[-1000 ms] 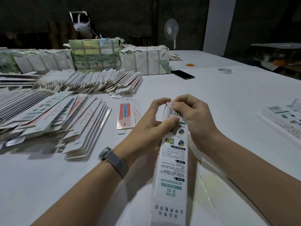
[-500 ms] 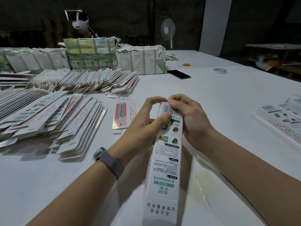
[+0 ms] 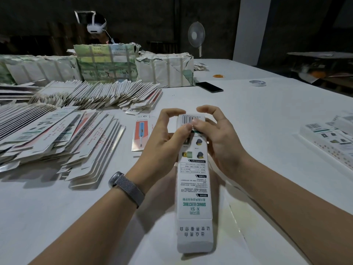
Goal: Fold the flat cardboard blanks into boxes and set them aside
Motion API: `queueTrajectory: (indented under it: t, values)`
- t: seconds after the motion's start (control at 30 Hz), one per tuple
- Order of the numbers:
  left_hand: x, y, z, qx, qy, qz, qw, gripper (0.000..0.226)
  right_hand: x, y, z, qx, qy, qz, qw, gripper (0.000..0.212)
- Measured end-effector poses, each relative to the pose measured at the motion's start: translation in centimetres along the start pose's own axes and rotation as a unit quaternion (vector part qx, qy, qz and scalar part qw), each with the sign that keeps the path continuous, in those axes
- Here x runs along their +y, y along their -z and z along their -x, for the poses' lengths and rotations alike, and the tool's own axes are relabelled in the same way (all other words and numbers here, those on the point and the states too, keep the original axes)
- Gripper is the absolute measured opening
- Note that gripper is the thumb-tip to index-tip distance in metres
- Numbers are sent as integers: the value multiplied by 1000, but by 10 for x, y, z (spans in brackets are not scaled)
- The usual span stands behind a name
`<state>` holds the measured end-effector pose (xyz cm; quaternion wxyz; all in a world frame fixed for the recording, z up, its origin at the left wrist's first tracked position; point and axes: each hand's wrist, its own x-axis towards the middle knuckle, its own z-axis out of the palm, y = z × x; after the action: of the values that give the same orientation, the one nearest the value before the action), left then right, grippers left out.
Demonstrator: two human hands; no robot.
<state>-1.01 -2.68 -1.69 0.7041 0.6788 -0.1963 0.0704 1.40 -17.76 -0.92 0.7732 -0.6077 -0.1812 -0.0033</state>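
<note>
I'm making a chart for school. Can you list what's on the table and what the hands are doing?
held: long box
left hand: grips box top, thumb on barcode end
right hand: grips box top, thumb on barcode end
left side: flat blanks
far right: finished boxes
far: phone, tape roll

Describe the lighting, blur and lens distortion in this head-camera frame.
Head view: the room behind is dark while the white table is dimly lit; the stacked blanks cast soft shadows; the box shows slight motion blur near its lower end; wide-angle distortion stretches the forearms at the frame's edges.
</note>
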Motion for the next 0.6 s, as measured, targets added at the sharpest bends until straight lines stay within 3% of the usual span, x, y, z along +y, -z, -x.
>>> queueTrajectory:
  t: [0.2, 0.6]
  values:
    - [-1, 0, 0, -2, -5, 12, 1000, 23, 0, -2, 1, 18, 27, 16, 999, 9]
    - [-3, 0, -2, 16, -2, 4, 1000, 12, -1, -1, 0, 33, 26, 22, 999, 12]
